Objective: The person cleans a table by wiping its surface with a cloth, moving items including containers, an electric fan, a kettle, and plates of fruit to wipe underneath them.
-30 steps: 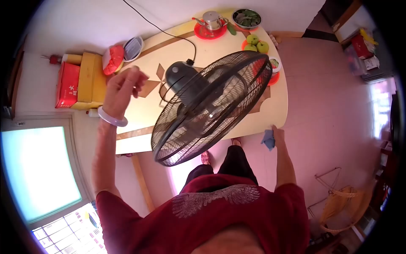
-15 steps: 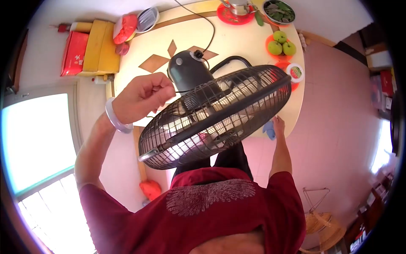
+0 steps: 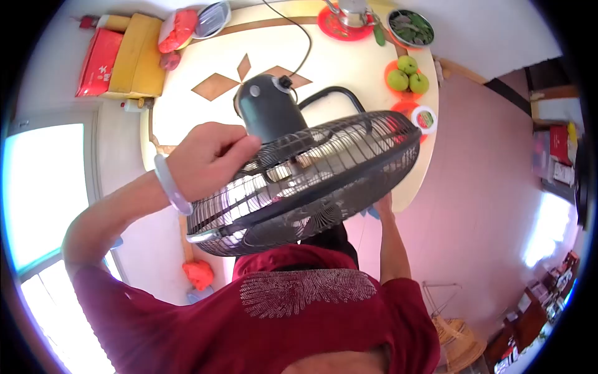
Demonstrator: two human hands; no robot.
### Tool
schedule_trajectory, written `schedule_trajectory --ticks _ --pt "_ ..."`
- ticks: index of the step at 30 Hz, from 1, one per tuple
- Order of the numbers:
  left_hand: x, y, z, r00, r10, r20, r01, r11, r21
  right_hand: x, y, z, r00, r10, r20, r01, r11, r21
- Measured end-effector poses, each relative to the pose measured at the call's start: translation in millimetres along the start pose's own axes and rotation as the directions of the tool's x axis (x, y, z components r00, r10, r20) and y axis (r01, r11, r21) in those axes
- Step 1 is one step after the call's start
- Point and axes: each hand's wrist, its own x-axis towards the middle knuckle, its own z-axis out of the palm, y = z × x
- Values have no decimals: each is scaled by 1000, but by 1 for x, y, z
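Here's the black fan [image 3: 305, 190], tilted across the near edge of the counter [image 3: 180, 118], its wire guard covering much of that edge and its motor housing [image 3: 268, 112] lying further in. How it's propped I can't tell.

And the left hand [image 3: 212, 156], just above a pale bracelet [image 3: 169, 184], is right up at the back of the guard on its left side, fingers curled inward; whether they grip the wires, I can't say. Over on the other side, the right hand [image 3: 385, 204] is low, close to the near right corner, gripping a blue cloth [image 3: 372, 212], though the guard hides most of both.

A dark cord [image 3: 309, 47] loops from the housing toward the far edge. Along the right edge, three green fruits [image 3: 406, 73] bunch together, with a white-lidded tub [image 3: 425, 118] nearer. Up at the far edge, a metal kettle [image 3: 352, 14] stands on a red tray [image 3: 339, 31], and at the far left corner sits a yellow box [image 3: 134, 59].
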Motion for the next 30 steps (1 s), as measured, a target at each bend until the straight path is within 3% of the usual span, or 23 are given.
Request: schedule_trajectory --ticks 3,5,7,12,15,18,19,24,25,27,30 --pt "1 -2 -1 999 46 -17 -46 999 29 -19 9 6 992 88 90 -75 987 -140" --pt "3 -7 -4 996 85 -18 -85 996 18 -39 6 -6 963 231 140 -206 963 -172" --pt "4 -11 -7 998 68 12 -68 997 -23 -61 35 -3 957 250 146 -221 957 -187" --pt "2 -32 -35 982 182 -53 -179 982 58 -121 52 -11 832 542 116 -486 815 -316" --pt "-7 -63 -70 984 175 -41 -171 981 95 -154 58 2 767 629 129 -556 751 -355" --pt "-20 -103 -97 995 96 -37 -97 995 -18 -180 39 27 724 677 133 -567 693 -445" --pt "-27 -109 -106 995 83 -50 -82 997 15 -188 36 40 751 644 148 -523 716 -463" --pt "-55 -179 -147 985 120 -122 -104 986 134 -202 -37 61 653 740 163 -681 667 -301" --pt "-62 -196 -154 982 136 -134 -118 983 139 -201 -35 71 671 721 171 -654 685 -320" --pt "-76 -214 -164 989 68 -131 -46 986 160 -207 -23 94 699 686 201 -597 715 -364" --pt "-94 -249 -176 991 -5 -132 36 971 237 -206 -83 76 590 782 201 -736 623 -265"
